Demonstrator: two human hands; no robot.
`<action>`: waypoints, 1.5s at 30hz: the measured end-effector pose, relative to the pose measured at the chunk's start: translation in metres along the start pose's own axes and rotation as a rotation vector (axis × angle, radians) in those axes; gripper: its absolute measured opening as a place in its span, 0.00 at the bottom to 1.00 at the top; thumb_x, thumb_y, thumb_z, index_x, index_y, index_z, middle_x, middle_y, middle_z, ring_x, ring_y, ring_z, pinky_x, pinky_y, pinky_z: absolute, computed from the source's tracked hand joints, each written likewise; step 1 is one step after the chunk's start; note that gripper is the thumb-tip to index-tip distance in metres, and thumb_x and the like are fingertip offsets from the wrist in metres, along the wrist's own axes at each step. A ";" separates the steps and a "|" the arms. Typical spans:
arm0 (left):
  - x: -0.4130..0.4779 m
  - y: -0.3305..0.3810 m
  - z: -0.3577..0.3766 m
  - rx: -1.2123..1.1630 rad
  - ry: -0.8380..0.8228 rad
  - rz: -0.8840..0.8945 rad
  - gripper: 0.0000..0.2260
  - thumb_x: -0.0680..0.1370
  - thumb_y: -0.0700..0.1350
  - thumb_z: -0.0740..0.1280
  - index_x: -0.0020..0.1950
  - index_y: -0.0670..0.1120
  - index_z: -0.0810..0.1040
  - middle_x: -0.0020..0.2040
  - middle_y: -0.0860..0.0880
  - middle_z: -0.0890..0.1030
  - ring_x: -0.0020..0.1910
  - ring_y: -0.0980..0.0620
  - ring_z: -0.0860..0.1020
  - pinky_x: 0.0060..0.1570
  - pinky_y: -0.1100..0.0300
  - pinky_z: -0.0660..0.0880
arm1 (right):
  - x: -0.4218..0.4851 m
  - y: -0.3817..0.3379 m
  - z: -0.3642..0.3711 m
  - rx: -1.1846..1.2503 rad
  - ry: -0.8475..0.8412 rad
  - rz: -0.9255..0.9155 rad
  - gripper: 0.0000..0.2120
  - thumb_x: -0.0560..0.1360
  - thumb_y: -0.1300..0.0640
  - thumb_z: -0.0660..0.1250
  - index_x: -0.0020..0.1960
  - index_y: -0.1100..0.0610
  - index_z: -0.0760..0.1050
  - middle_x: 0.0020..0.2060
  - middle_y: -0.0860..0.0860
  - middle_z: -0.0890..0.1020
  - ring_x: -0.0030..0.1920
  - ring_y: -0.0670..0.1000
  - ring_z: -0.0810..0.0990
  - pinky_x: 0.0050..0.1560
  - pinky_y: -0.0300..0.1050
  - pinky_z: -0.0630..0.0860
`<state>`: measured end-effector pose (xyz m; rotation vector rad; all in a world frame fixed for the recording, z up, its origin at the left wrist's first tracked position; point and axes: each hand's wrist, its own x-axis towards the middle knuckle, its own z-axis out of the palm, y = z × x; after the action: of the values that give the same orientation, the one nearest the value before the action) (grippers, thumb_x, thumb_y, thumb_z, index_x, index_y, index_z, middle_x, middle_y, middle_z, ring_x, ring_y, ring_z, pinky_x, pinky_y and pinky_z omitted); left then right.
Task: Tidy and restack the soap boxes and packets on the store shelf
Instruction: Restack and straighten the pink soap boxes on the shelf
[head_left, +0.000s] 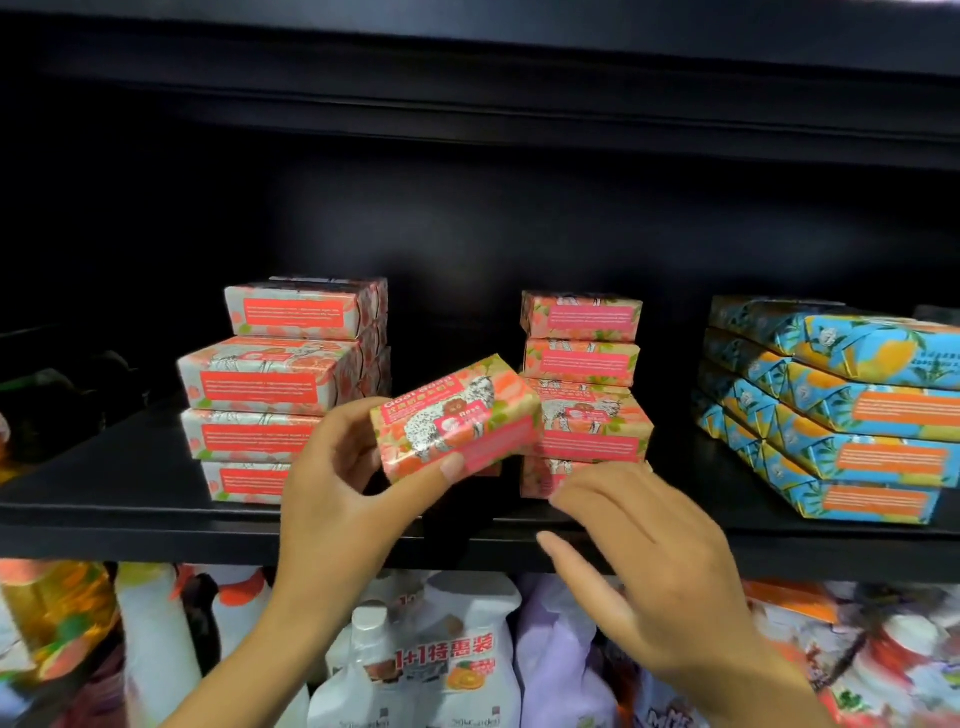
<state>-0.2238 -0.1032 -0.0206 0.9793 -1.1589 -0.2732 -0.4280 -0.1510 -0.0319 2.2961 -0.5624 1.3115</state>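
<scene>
Status: left hand (332, 483) has one pink soap packet (457, 418) pinched by its left end, thumb on the front lower edge and the other fingers curled behind. The packet is in the air, tilted, in front of the gap between the left stack (280, 395) and the middle stack (584, 395), not resting on the shelf (130, 499). Right hand (649, 566) holds nothing, fingers relaxed and spread, tips right by the bottom packet of the middle stack; can't tell if they touch it. Progress looks like mid-task at best. Left stack is four high but staggered: top packet sits back, the second juts forward, the bottom one is offset right. Middle stack is also uneven: the top two sit back and the third sticks out toward the front. The blue stack (841, 415) on the right is stepped like a fan and looks untouched. Still to do, as I read it: seat the held packet on a matching pile, square the edges of both pink piles, then align the blue one. Bottles and refill pouches (441, 660) on the shelf below aren't in scope.
</scene>
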 end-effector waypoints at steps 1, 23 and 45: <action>0.000 -0.002 0.003 0.003 0.024 -0.007 0.27 0.58 0.58 0.80 0.52 0.56 0.76 0.48 0.60 0.82 0.47 0.61 0.81 0.41 0.73 0.75 | -0.002 0.001 0.002 -0.028 -0.068 0.011 0.14 0.74 0.49 0.64 0.47 0.59 0.81 0.43 0.51 0.81 0.44 0.52 0.79 0.42 0.44 0.76; 0.013 -0.017 0.033 0.331 0.128 -0.055 0.25 0.66 0.54 0.75 0.56 0.50 0.67 0.54 0.49 0.74 0.53 0.52 0.76 0.49 0.55 0.76 | -0.018 0.001 0.022 -0.111 -0.218 0.073 0.17 0.72 0.47 0.59 0.48 0.55 0.81 0.41 0.48 0.80 0.40 0.50 0.78 0.39 0.40 0.75; 0.023 -0.016 0.012 1.121 -0.036 0.540 0.20 0.62 0.25 0.71 0.53 0.35 0.80 0.51 0.38 0.80 0.50 0.37 0.78 0.43 0.48 0.77 | -0.020 0.003 0.026 -0.096 -0.197 0.079 0.15 0.64 0.50 0.73 0.48 0.56 0.82 0.41 0.48 0.81 0.39 0.49 0.80 0.40 0.38 0.76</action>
<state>-0.2202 -0.1331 -0.0176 1.5418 -1.5739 0.8934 -0.4212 -0.1655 -0.0612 2.3588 -0.7712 1.0731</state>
